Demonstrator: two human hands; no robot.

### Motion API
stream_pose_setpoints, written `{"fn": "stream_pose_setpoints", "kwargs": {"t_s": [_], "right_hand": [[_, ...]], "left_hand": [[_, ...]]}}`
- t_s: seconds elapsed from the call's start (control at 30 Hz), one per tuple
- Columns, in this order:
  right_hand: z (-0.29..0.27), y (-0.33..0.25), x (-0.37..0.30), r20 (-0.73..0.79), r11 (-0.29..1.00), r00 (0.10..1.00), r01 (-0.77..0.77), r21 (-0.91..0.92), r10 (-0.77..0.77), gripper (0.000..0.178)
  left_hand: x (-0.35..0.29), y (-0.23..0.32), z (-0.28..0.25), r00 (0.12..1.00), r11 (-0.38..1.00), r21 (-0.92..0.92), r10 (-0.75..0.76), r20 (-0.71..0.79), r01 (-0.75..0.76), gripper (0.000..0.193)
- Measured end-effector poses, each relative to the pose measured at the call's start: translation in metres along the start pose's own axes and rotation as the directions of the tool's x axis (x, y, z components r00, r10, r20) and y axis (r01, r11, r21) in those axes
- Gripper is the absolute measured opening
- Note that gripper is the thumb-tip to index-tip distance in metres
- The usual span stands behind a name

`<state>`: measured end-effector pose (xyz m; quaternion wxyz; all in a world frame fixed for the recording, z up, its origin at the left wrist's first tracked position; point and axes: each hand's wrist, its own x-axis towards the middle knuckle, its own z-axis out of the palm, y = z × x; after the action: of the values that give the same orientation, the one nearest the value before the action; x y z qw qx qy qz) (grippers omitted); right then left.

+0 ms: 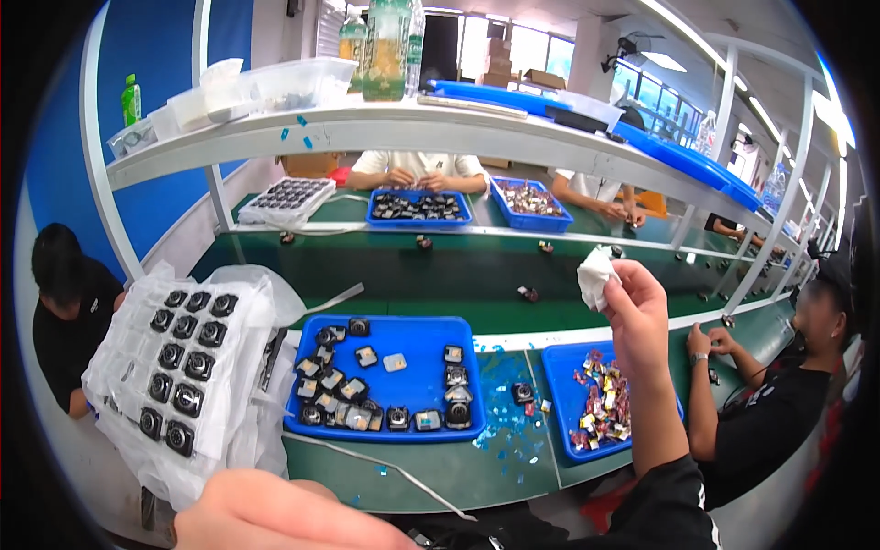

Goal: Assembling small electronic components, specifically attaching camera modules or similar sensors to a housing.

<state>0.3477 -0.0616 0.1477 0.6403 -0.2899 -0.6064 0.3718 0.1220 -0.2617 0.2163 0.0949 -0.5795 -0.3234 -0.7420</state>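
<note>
Raised over the right side of the bench, my right hand (639, 307) pinches a crumpled white tissue (599, 277) between thumb and fingers. My left hand (243, 515) looms blurred and very close at the lower left, its fingers hidden. Beyond it, a blue tray (417, 325) holds several black camera modules (397, 418), some with grey square pieces. To the left, a stack of clear plastic blister trays (119, 367) carries rows of similar black modules (188, 399). Below my right hand, another blue tray (557, 380) contains small red and gold parts (605, 403).
A single module (522, 393) lies among blue film scraps (500, 440) between the trays. A white shelf (412, 119) with bottles and tubs crosses above a green conveyor (440, 275). Co-workers sit opposite, at the left and at the right (761, 412).
</note>
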Motion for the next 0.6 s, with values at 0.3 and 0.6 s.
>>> {"fn": "stream_pose_setpoints", "kwargs": {"t_s": [0.3,0.6], "right_hand": [[0.019,-0.031,0.078,-0.121,0.805,0.838,0.456,-0.381,-0.532,0.014],[0.039,-0.039,0.213,-0.171,0.587,0.624,0.557,-0.587,-0.762,0.015]], "left_hand": [[0.021,-0.116,-0.011,0.913,0.723,-0.575,0.390,-0.119,-0.384,0.012],[-0.038,-0.221,0.006,0.989,0.994,0.094,-0.071,0.127,0.059,0.023]]}}
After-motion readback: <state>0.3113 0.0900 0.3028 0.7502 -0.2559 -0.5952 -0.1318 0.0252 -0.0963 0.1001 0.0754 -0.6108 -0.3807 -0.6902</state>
